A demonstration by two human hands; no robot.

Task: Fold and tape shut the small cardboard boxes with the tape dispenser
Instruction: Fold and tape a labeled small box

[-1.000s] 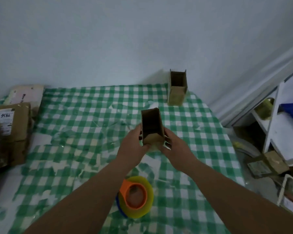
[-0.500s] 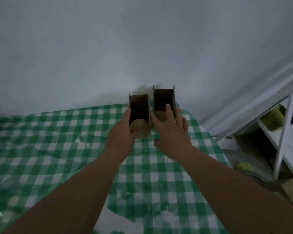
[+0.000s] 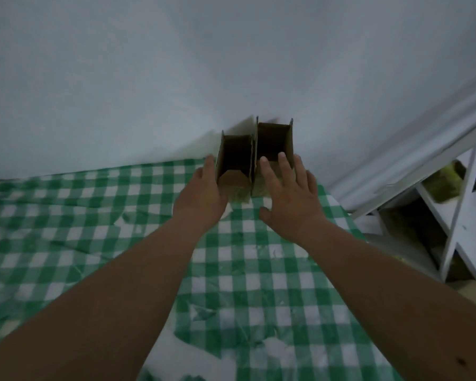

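Observation:
Two small open-topped cardboard boxes stand side by side at the far edge of the table, against the wall. My left hand (image 3: 204, 196) holds the left box (image 3: 235, 160) by its left side and front, with a finger lying up along its side. My right hand (image 3: 289, 196) is spread flat with straight fingers, and its fingertips touch the front of the taller right box (image 3: 272, 141). The tape dispenser is out of view.
A green-and-white checked plastic cloth (image 3: 94, 215), wrinkled and patchy, covers the table. A pale wall (image 3: 176, 78) rises right behind the boxes. White shelving (image 3: 462, 204) with a few items stands off the table's right edge.
My left hand carried the box from the middle of the table to the far edge and set it against the other box. My right hand let go and spread open. The view tilted up.

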